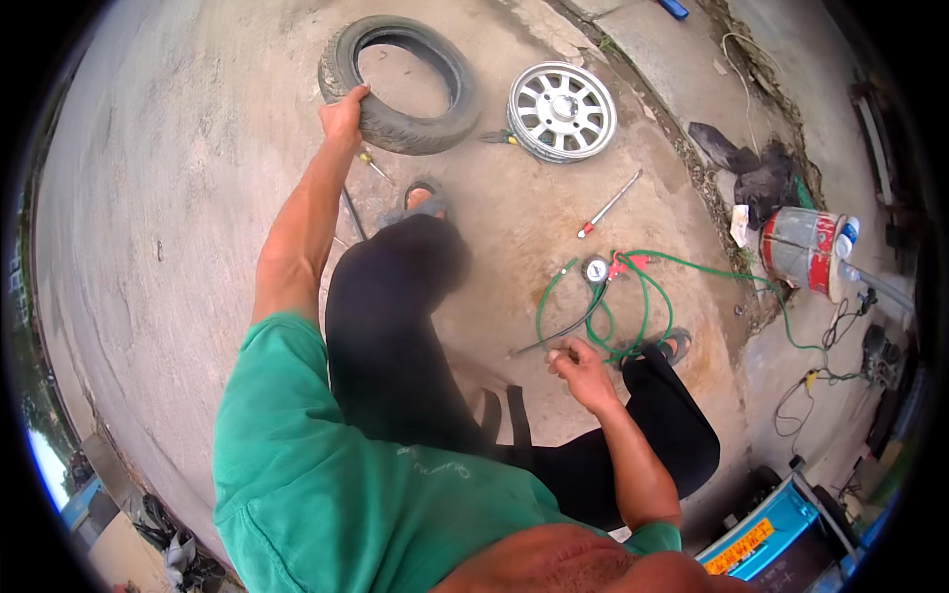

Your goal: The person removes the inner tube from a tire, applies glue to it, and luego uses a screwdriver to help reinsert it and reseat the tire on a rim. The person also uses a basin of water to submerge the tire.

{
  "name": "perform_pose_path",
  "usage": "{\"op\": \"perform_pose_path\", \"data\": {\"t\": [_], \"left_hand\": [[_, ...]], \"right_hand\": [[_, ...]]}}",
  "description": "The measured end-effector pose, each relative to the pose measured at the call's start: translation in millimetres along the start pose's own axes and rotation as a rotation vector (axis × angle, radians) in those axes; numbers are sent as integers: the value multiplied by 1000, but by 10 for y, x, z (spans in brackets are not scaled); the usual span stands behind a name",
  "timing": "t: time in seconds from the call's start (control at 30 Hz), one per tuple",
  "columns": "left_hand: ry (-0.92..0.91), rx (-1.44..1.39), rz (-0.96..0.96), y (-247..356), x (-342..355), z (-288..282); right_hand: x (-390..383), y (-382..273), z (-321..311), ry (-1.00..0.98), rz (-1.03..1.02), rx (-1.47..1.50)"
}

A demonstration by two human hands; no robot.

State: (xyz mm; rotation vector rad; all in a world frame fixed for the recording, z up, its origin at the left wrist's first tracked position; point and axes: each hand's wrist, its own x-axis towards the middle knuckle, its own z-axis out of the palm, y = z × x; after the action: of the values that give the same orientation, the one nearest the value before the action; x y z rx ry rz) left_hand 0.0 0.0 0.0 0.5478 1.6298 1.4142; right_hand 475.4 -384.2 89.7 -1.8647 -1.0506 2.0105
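Observation:
My left hand (pixel 342 120) is closed round the near-left edge of a worn black tyre (pixel 415 136) with no wheel in it. My right hand (pixel 585 375) is above the ground in front of me, its fingers curled together; what is between them, if anything, is too small to make out. Just beyond those fingers runs the black hose (pixel 565 333) of a tyre inflator with a round gauge (pixel 596 270) and a red body. A silver spoked wheel rim (pixel 562 107) lies to the right of the tyre.
A yellow-handled screwdriver (pixel 376 166) and a dark bar (pixel 354 214) lie near my left foot. A red-ended metal rod (pixel 610 204) is below the rim. The green air hose (pixel 712 267) trails right, past a red-and-white bucket (pixel 806 250). A blue machine (pixel 771 539) stands at lower right.

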Motion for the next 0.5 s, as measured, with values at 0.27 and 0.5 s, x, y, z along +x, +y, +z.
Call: {"op": "perform_pose_path", "data": {"t": [0.27, 0.5], "left_hand": [[-322, 618, 404, 1929, -1978, 710], [-622, 330, 616, 2388, -4385, 719]], "right_hand": [[26, -766, -674, 380, -374, 192], [-320, -1208, -861, 591, -504, 583]]}}
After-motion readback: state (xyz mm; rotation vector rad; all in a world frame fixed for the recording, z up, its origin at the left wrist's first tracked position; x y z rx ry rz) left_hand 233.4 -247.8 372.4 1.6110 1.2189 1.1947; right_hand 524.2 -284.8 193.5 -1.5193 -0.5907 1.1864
